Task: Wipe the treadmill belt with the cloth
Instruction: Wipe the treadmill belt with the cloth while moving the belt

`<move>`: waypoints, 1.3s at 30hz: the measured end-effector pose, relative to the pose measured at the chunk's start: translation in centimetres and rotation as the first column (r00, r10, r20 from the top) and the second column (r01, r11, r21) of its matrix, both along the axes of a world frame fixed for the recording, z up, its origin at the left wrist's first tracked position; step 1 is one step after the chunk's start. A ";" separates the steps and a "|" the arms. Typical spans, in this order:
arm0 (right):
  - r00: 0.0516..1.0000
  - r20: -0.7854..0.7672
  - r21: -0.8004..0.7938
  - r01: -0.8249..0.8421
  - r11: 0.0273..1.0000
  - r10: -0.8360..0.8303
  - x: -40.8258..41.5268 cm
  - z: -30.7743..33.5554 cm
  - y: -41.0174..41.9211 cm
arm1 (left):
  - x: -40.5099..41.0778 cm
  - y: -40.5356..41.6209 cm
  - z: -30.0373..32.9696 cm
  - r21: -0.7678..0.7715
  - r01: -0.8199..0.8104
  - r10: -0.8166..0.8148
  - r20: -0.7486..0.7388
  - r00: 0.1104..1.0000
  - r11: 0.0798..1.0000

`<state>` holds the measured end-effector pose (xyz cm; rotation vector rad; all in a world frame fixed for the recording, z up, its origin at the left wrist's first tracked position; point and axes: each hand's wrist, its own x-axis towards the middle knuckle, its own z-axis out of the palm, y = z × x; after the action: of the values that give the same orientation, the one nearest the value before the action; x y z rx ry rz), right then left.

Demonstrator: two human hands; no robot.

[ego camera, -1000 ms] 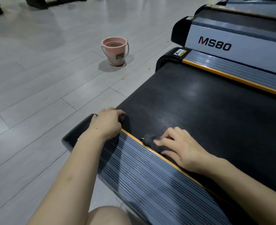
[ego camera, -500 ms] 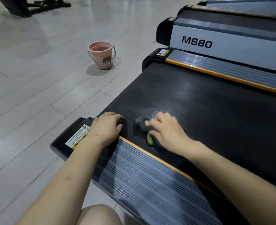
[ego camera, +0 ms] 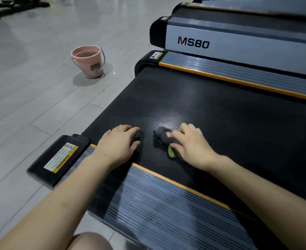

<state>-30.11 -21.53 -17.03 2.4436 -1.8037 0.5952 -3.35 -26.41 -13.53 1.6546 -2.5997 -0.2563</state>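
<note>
Gym floor's grey tile; my right hand (ego camera: 190, 145) presses the soft, limp cloth (ego camera: 164, 137) bunched on the treadmill belt (ego camera: 220, 114), left hand (ego camera: 120, 143) resting flat, holding nothing.

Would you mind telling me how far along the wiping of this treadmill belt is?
Early, by the look of it. Done: one sheen patch just beyond the cloth looks freshly wiped. In hand: the right hand presses the cloth onto the belt near the side rail, while the left hand rests alongside. Left: most of the belt shows no such sheen.
</note>
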 end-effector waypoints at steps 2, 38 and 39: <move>0.979 0.015 0.034 -0.205 0.978 0.205 -0.2 -0.1 4.9 | -0.6 0.1 -0.3 0.015 -0.003 0.003 -0.015 1.000 1.000; 0.978 -0.128 0.085 -0.157 0.984 0.167 -13.3 0.8 8.5 | -11.9 2.1 -1.6 0.018 0.213 -0.213 0.000 0.977 0.977; 0.991 -0.125 0.033 -0.048 0.998 0.052 -14.7 0.7 6.2 | -11.9 2.1 -1.5 0.015 0.214 -0.214 0.000 0.977 0.977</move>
<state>-44.78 -15.36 -16.34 2.4907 -1.7212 0.4097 -15.28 -24.30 -15.05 1.3779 -2.7846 -0.2837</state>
